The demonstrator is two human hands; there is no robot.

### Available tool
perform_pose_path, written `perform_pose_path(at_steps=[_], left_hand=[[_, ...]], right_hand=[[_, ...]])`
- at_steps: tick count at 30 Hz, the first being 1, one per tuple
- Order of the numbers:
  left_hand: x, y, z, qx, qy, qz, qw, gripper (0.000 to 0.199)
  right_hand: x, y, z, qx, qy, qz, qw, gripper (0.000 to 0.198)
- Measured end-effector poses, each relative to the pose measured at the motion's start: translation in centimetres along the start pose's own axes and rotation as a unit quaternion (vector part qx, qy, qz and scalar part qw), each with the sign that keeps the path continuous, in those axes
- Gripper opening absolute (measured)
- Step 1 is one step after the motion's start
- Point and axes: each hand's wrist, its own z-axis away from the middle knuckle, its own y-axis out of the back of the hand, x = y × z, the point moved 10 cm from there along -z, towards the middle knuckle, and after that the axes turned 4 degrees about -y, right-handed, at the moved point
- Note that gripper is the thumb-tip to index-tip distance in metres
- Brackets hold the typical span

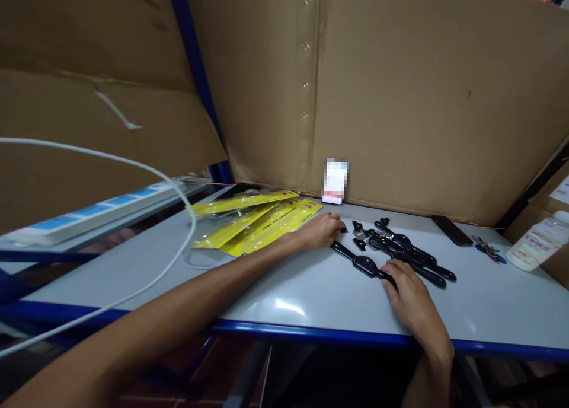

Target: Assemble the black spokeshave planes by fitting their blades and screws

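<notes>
A black spokeshave lies at an angle on the grey-white tabletop. My right hand has its fingers closed round the right handle of this spokeshave. Just beyond the left handle, my left hand pinches a small dark piece, probably a cap part, though most of it is hidden. Several more black spokeshaves are heaped behind my right hand. Between the heap and my left hand lie loose small black parts.
Yellow-and-clear plastic packages are piled left of centre. A phone with a blurred screen leans against the cardboard wall. On the right are a dark flat object, keys and a white bottle. A white cable loops beside a power strip.
</notes>
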Motion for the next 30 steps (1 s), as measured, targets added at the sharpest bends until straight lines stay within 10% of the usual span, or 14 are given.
perform_pose_path(at_steps=[21, 30], left_hand=[[1.2, 0.2, 0.5, -0.048, -0.007, -0.119, 0.992, 0.034], [-0.8, 0.2, 1.1, -0.126, 0.018, -0.015, 0.992, 0.026]], right_hand=[[-0.5, 0.1, -0.2, -0.022, 0.001, -0.032, 0.999, 0.023], [-0.6, 0.3, 0.0, -0.012, 0.005, -0.040, 0.999, 0.023]])
